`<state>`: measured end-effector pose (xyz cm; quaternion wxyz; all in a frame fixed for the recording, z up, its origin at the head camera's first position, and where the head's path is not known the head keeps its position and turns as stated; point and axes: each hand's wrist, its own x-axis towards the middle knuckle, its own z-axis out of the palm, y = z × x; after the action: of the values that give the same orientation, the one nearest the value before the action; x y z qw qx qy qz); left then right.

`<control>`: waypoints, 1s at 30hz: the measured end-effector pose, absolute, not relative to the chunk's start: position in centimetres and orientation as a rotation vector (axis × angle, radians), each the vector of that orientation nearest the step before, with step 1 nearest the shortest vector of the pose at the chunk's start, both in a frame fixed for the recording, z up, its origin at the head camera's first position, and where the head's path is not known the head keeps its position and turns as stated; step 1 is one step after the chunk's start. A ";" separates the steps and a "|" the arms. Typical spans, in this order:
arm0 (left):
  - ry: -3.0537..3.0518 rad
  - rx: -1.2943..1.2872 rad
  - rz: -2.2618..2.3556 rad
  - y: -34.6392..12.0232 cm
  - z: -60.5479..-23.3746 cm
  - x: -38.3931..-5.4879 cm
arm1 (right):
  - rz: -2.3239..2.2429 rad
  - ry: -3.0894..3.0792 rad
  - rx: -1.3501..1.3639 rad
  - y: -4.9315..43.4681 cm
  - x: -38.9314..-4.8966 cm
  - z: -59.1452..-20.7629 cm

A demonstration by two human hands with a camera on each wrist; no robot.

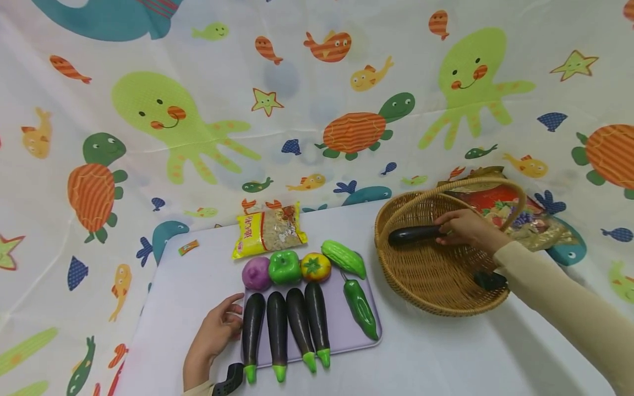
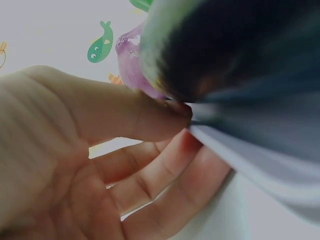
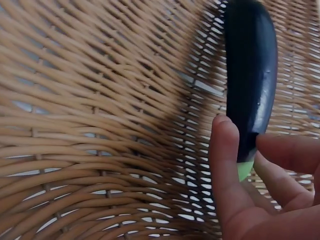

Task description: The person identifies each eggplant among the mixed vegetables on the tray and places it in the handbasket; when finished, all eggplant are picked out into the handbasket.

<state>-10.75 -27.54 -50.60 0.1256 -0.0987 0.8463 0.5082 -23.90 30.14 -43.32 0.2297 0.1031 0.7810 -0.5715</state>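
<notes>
In the head view my right hand [image 1: 468, 228] pinches a dark eggplant [image 1: 411, 235] near its stem end, inside the wicker basket [image 1: 426, 294]. Thumb and fingers close round its green tip in the right wrist view. My left hand [image 1: 213, 333] grips the left edge of a pale purple tray [image 1: 339, 330], thumb above and fingers under the rim in the left wrist view. Several more eggplants [image 1: 277, 330] lie side by side on this tray. Behind them are a purple onion-like vegetable [image 1: 256, 273], a green bell pepper [image 1: 284, 267] and a yellow-orange tomato-like vegetable [image 1: 316, 267].
On the tray's right side lie a bumpy green gourd [image 1: 344, 258] and a long green pepper [image 1: 360, 309]. A yellow noodle bag [image 1: 269, 230] and a small orange packet [image 1: 188, 247] lie behind. The basket's arched handle [image 1: 475, 180] rises beside a red and gold bag [image 1: 537, 220].
</notes>
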 end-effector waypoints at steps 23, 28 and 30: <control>2.464 -0.304 1.487 -27.6 -50.8 -10.7 | -1.411 2.351 0.130 29.8 -23.7 -43.8; 2.466 -0.288 1.489 -27.6 -50.9 -10.7 | -1.518 2.236 0.176 30.4 -23.6 -44.1; 2.466 -0.287 1.489 -27.6 -50.9 -10.7 | -1.588 2.149 0.223 30.7 -23.6 -44.2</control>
<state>-10.72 -27.58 -50.90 0.1230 -0.0984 0.8454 0.5104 -23.60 30.71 -44.15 0.2282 0.0810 0.7803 -0.5766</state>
